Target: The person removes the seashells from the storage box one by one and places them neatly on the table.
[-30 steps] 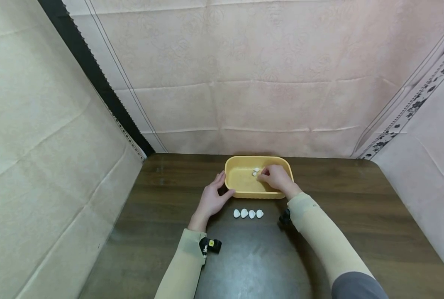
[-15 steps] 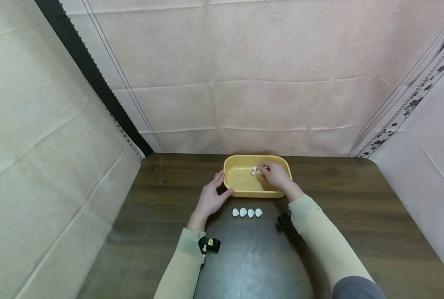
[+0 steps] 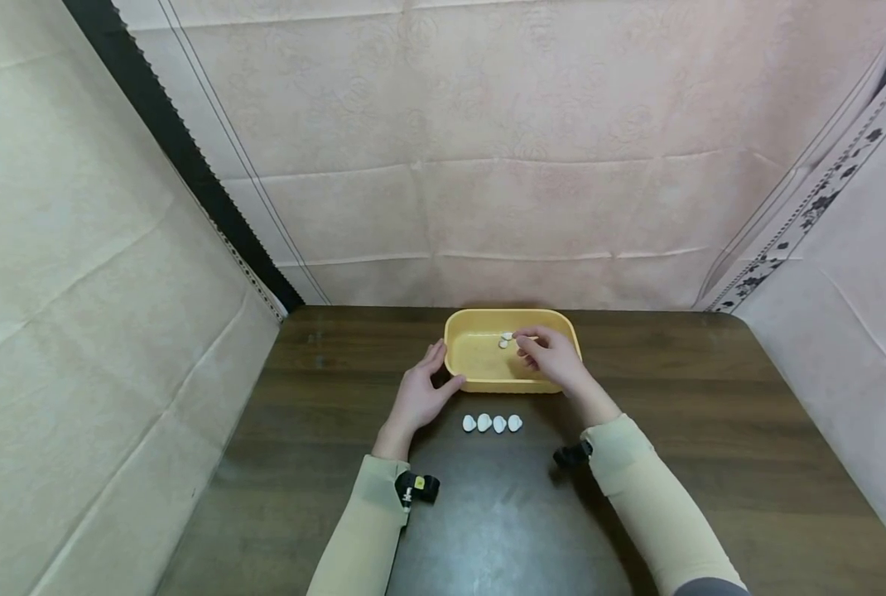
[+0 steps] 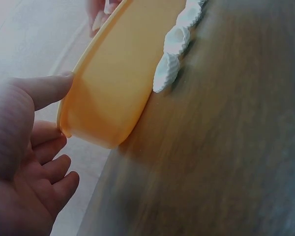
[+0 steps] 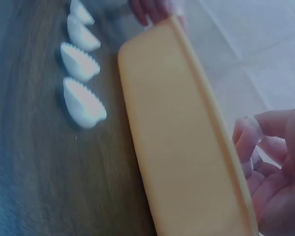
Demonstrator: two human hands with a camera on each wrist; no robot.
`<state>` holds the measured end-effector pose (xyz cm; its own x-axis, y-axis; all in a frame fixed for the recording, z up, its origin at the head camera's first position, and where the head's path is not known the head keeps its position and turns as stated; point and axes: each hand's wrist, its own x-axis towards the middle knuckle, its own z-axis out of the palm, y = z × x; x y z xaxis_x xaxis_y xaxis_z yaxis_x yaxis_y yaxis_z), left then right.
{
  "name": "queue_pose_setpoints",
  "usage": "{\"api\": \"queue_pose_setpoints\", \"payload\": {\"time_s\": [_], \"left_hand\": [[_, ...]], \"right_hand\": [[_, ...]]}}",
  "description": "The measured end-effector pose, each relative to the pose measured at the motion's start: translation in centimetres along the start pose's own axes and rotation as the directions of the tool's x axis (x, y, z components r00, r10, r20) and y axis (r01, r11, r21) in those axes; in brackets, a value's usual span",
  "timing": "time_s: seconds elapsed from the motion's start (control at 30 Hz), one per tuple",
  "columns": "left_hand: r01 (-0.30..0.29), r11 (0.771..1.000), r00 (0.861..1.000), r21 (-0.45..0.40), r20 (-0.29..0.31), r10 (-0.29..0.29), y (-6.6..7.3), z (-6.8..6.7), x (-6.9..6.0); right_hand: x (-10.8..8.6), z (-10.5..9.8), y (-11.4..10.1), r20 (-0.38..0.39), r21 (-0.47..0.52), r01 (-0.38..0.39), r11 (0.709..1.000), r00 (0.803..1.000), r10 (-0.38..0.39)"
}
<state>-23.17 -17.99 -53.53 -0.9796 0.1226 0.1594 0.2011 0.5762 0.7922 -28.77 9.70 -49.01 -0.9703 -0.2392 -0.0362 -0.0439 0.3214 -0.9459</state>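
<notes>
A yellow tray (image 3: 513, 386) stands at the table's far edge. My left hand (image 3: 419, 397) holds its near left corner, the thumb (image 4: 54, 88) on one side and the fingers on the other. Over the right part of the tray is my right hand (image 3: 555, 358), thumb and forefinger together. In the right wrist view those fingertips pinch a small whitish piece, seemingly a seashell (image 5: 252, 122), mostly hidden. Small white shells (image 3: 503, 343) lie in the tray beside the fingertips. Several white ridged seashells (image 3: 484, 423) form a row on the table before the tray.
The brown wooden table (image 3: 711, 447) extends to both sides of the tray. Pale cloth (image 3: 517, 207) hangs directly behind its far edge, with more cloth at left and right. A small black camera (image 3: 419, 487) sits on the left wrist.
The right hand has shifted slightly within the tray, and its fingertips have closed on a small shell and lifted a little. The left hand stays on the tray. The row of shells is unchanged.
</notes>
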Motion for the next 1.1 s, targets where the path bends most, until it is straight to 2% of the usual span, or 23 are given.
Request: {"api": "queue_pose_setpoints", "payload": {"time_s": [0.07, 0.2, 0.4, 0.8, 1.1], "left_hand": [[-0.002, 1.0, 1.0, -0.004, -0.002, 0.002, 0.0, 0.0, 0.0], [-0.001, 1.0, 1.0, -0.002, -0.003, 0.001, 0.0, 0.0, -0.1], [0.005, 1.0, 1.0, -0.006, 0.0, -0.005, 0.0, 0.1, -0.2], [0.019, 1.0, 1.0, -0.011, 0.002, -0.019, 0.2, -0.1, -0.1], [-0.01, 1.0, 1.0, -0.02, -0.006, 0.01, 0.2, -0.1, -0.1]], "right_hand": [[-0.5, -0.1, 0.0, 0.007, 0.076, -0.019, 0.997, 1.0, 0.018], [-1.4, -0.4, 0.1, 0.038, 0.165, -0.036, 0.986, 0.999, 0.03], [-3.4, -0.9, 0.0, 0.061, 0.22, -0.041, 0.975, 0.998, 0.028], [-7.1, -0.9, 1.7, 0.113, 0.184, -0.009, 0.983, 0.994, -0.012], [-8.8, -1.0, 3.7, 0.19, 0.144, -0.101, 0.984, 0.979, 0.073]]}}
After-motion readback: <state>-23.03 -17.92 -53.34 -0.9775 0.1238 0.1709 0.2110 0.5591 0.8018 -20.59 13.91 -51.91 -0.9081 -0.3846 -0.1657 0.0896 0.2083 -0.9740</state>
